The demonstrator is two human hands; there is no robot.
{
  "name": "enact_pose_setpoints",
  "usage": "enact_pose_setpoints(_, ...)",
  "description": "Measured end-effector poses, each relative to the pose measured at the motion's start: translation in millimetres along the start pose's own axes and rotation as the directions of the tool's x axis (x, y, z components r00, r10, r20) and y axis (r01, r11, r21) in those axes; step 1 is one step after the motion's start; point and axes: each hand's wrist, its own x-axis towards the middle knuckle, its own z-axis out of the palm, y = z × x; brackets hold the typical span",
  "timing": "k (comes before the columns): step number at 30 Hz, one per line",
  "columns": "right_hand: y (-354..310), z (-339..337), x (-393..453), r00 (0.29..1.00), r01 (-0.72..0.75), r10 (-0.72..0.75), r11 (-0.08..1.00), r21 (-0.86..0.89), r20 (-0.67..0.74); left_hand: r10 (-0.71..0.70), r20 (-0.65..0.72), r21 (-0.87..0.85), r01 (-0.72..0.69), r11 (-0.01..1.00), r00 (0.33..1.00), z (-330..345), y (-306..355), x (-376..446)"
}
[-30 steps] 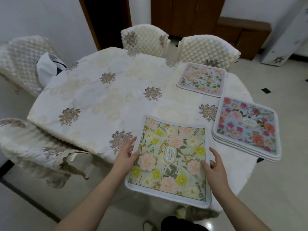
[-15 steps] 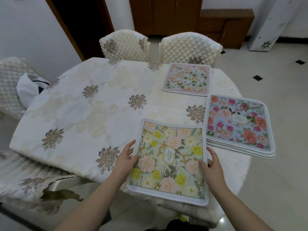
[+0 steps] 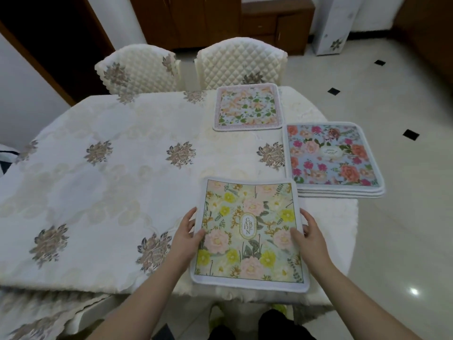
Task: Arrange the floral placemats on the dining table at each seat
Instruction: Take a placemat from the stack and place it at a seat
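One pink mat (image 3: 248, 107) lies placed at a far chair (image 3: 241, 63). Left hand (image 3: 186, 238) and right hand (image 3: 310, 238) both grip the yellow mat (image 3: 250, 231) at the near edge — a stack (image 3: 331, 158) remains, so most seats look unserved.

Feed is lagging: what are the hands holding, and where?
The yellow-flowered placemat, gripped at its side edges: left hand on the left edge, right hand on the right.

Both forearms bare, no sleeves; left hand (image 3: 187, 238) & right hand (image 3: 310, 238) ungloved
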Motion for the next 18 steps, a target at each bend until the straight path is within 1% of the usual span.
enact_pose_setpoints(3, 4.5, 12.4, -5.9, 0.999, -0.010, 0.010, 1.000, 0.003, -0.039, 0.015, 0.055, 0.041, -0.017, 0.999, 0.998, -10.6, -6.3, 8.7)
enact_pose_setpoints(7, 19.0, 26.3, -11.2, 0.998, -0.014, 0.011, 0.999, -0.050, -0.060, 0.012, 0.116, 0.097, -0.023, 0.995, 0.993, -20.5, -14.9, 13.4)
enact_pose_setpoints(12, 27.2, 29.8, -13.5, 0.992, -0.036, 0.022, 0.993, -0.114, -0.121, 0.000, 0.173, 0.127, -0.023, 0.992, 0.985, -25.3, -20.4, 16.0)
enact_pose_setpoints(15, 26.5, 28.5, -12.7, 0.991, -0.028, 0.006, 0.986, -0.163, -0.133, 0.012, 0.177, 0.164, -0.041, 0.986, 0.984, -25.7, -24.0, 19.4)
enact_pose_setpoints(18, 26.4, 25.3, -10.9, 0.987, -0.029, -0.006, 0.976, -0.216, -0.160, 0.043, 0.128, 0.239, -0.073, 0.968, 0.991, -25.0, -28.0, 23.3)
